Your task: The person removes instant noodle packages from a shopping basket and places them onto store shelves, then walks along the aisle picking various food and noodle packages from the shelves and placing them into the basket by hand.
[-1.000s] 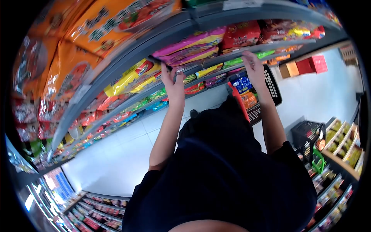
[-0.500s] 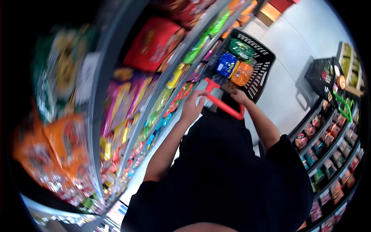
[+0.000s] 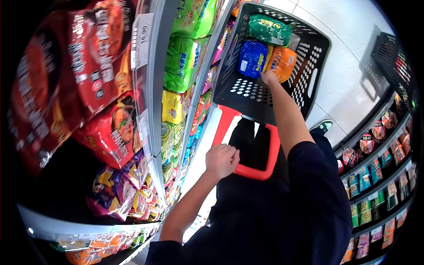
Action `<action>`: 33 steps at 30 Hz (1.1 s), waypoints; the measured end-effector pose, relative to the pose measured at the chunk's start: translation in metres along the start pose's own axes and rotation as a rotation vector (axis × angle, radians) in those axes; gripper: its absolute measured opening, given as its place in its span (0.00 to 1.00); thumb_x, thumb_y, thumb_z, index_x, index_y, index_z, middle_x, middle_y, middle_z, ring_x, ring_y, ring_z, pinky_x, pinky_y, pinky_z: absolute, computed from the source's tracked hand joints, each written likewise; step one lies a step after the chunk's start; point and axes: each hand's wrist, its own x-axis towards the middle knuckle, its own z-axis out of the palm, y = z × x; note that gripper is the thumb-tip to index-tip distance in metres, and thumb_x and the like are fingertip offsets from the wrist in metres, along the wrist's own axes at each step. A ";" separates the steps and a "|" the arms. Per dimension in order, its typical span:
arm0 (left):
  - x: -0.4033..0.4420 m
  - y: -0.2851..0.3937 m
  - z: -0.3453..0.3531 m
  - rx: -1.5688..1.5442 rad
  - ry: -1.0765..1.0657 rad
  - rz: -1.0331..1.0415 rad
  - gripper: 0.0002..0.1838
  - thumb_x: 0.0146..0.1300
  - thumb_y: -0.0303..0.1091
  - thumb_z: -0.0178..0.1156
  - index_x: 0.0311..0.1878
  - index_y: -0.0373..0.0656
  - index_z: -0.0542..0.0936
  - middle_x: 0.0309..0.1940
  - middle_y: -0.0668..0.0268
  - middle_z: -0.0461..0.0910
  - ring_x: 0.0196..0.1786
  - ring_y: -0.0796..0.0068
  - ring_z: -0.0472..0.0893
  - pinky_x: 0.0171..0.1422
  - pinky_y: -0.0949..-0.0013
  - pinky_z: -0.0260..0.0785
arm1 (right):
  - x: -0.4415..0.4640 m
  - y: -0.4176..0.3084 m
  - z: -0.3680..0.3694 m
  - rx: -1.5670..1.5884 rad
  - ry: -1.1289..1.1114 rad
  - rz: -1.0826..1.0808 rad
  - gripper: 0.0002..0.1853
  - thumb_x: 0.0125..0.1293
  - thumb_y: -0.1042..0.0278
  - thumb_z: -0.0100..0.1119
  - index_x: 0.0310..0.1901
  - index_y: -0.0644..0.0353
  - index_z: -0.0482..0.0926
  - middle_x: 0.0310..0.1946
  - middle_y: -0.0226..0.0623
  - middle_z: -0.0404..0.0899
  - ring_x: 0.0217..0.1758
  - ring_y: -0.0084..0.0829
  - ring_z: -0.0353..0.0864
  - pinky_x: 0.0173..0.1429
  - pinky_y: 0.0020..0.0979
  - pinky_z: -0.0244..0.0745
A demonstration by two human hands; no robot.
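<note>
Listener: What is furthest left?

Operator: From my remote seat, through the head camera, I see a shelf (image 3: 157,92) of glossy red packs (image 3: 99,57). Just right of them, on lower shelves, are bright green bags (image 3: 181,64).

Listener: And the left hand?

Operator: My wearer's left hand (image 3: 222,160) comes next, low and near the middle. Its fingers are curled closed around the near left corner of a red handle (image 3: 256,172).

Listener: Where is the basket?

Operator: The black basket (image 3: 226,73) is ahead of the handle, close beside the shelves. Inside, at its far end, I see a blue pack (image 3: 251,62), a green pack (image 3: 269,30) behind it, and an orange pack (image 3: 283,62) to the right.

Listener: The right hand?

Operator: The right hand (image 3: 270,78) reaches down into the basket, at the near edge of the orange pack. Its fingertips are hidden, so I cannot tell whether they grip.

Listener: Further right?

Operator: A shoe (image 3: 326,125) on pale floor, then round tubs (image 3: 366,143) on a curved-looking rack, and another basket at the edge.
</note>
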 end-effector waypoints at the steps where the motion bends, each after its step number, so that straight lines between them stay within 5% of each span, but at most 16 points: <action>1: 0.001 -0.003 0.003 -0.015 0.000 0.031 0.11 0.50 0.28 0.62 0.17 0.44 0.71 0.15 0.65 0.71 0.21 0.63 0.73 0.26 0.63 0.66 | 0.017 -0.007 0.012 0.016 0.006 -0.002 0.23 0.67 0.50 0.53 0.44 0.64 0.82 0.45 0.55 0.81 0.54 0.50 0.79 0.58 0.41 0.72; 5: 0.007 -0.002 0.001 -0.017 -0.035 -0.011 0.10 0.47 0.27 0.63 0.17 0.45 0.72 0.15 0.65 0.71 0.21 0.64 0.73 0.26 0.64 0.66 | 0.018 -0.052 0.038 0.188 -0.027 0.191 0.41 0.60 0.38 0.58 0.62 0.69 0.67 0.59 0.55 0.73 0.62 0.49 0.74 0.64 0.41 0.70; 6: 0.008 -0.003 0.001 -0.024 -0.038 -0.015 0.10 0.47 0.27 0.63 0.17 0.45 0.72 0.15 0.65 0.71 0.21 0.64 0.73 0.26 0.64 0.66 | 0.019 -0.059 0.055 0.243 0.078 0.252 0.42 0.60 0.35 0.57 0.63 0.67 0.67 0.60 0.52 0.73 0.63 0.47 0.73 0.66 0.41 0.68; 8: 0.008 -0.005 0.001 -0.030 -0.034 -0.021 0.10 0.46 0.27 0.64 0.17 0.46 0.72 0.15 0.65 0.70 0.21 0.64 0.73 0.26 0.65 0.66 | 0.029 -0.061 0.062 0.257 -0.144 0.363 0.40 0.60 0.37 0.57 0.64 0.61 0.67 0.61 0.48 0.73 0.65 0.45 0.72 0.66 0.41 0.68; 10: 0.007 -0.009 0.004 -0.060 0.004 -0.016 0.10 0.45 0.27 0.64 0.17 0.46 0.71 0.15 0.66 0.69 0.22 0.64 0.73 0.26 0.66 0.67 | 0.030 -0.061 0.067 0.066 -0.133 0.206 0.29 0.66 0.42 0.50 0.57 0.58 0.76 0.59 0.47 0.75 0.63 0.44 0.74 0.64 0.42 0.70; 15: -0.005 -0.011 0.004 -0.091 0.020 -0.030 0.10 0.51 0.32 0.62 0.18 0.47 0.72 0.17 0.64 0.72 0.25 0.62 0.76 0.28 0.62 0.69 | 0.009 -0.036 0.053 -0.036 0.004 -0.075 0.32 0.68 0.40 0.42 0.52 0.64 0.77 0.53 0.54 0.77 0.59 0.53 0.75 0.61 0.47 0.70; 20: -0.018 -0.011 0.000 -0.108 0.152 0.009 0.10 0.55 0.36 0.60 0.22 0.45 0.74 0.21 0.65 0.77 0.28 0.61 0.79 0.31 0.60 0.72 | -0.086 -0.067 -0.047 0.066 -0.062 -0.327 0.20 0.67 0.56 0.43 0.34 0.63 0.82 0.34 0.54 0.82 0.43 0.50 0.82 0.49 0.46 0.76; 21: -0.018 -0.008 -0.005 -0.138 0.141 0.006 0.10 0.55 0.38 0.61 0.23 0.46 0.75 0.22 0.66 0.78 0.28 0.61 0.79 0.31 0.60 0.72 | -0.112 -0.071 -0.061 -0.034 0.020 -0.536 0.20 0.67 0.58 0.43 0.28 0.64 0.80 0.27 0.50 0.81 0.34 0.46 0.83 0.44 0.43 0.77; 23: -0.014 -0.011 -0.013 -0.488 0.081 -0.080 0.07 0.62 0.37 0.60 0.37 0.44 0.79 0.31 0.67 0.81 0.38 0.69 0.83 0.43 0.68 0.75 | -0.213 -0.121 -0.126 0.193 -0.205 -0.460 0.17 0.63 0.60 0.47 0.25 0.64 0.78 0.20 0.41 0.79 0.19 0.33 0.80 0.32 0.35 0.77; 25: 0.008 -0.060 0.032 -1.141 0.219 0.046 0.17 0.67 0.35 0.60 0.57 0.42 0.73 0.47 0.65 0.79 0.54 0.75 0.78 0.59 0.70 0.69 | -0.317 -0.165 -0.188 0.086 -0.230 -0.546 0.15 0.60 0.62 0.52 0.25 0.65 0.78 0.19 0.40 0.80 0.20 0.32 0.80 0.31 0.32 0.77; 27: 0.014 -0.071 -0.005 -1.015 0.434 0.131 0.32 0.63 0.35 0.65 0.66 0.43 0.62 0.58 0.60 0.71 0.62 0.67 0.72 0.63 0.62 0.67 | -0.415 -0.194 -0.248 -0.137 -0.232 -0.772 0.12 0.57 0.64 0.54 0.23 0.64 0.77 0.18 0.40 0.78 0.20 0.33 0.79 0.31 0.32 0.76; 29: 0.005 -0.060 -0.065 -1.085 0.407 0.115 0.45 0.59 0.40 0.69 0.73 0.46 0.52 0.68 0.55 0.61 0.71 0.61 0.64 0.69 0.56 0.63 | -0.493 -0.215 -0.294 -0.334 -0.224 -1.070 0.11 0.53 0.67 0.56 0.19 0.62 0.72 0.16 0.40 0.73 0.20 0.38 0.75 0.28 0.34 0.71; 31: -0.020 -0.021 -0.144 -1.250 0.310 0.277 0.59 0.47 0.30 0.77 0.76 0.47 0.45 0.74 0.54 0.50 0.76 0.60 0.54 0.71 0.54 0.61 | -0.566 -0.236 -0.327 -0.350 -0.337 -1.343 0.13 0.50 0.70 0.57 0.16 0.61 0.66 0.14 0.41 0.67 0.19 0.43 0.70 0.25 0.37 0.64; 33: -0.043 0.017 -0.208 -1.013 0.315 0.433 0.68 0.39 0.27 0.80 0.77 0.47 0.39 0.76 0.55 0.46 0.77 0.63 0.50 0.76 0.56 0.51 | -0.624 -0.255 -0.347 -0.309 -0.443 -1.657 0.15 0.47 0.74 0.58 0.15 0.60 0.60 0.13 0.40 0.61 0.18 0.44 0.67 0.23 0.39 0.59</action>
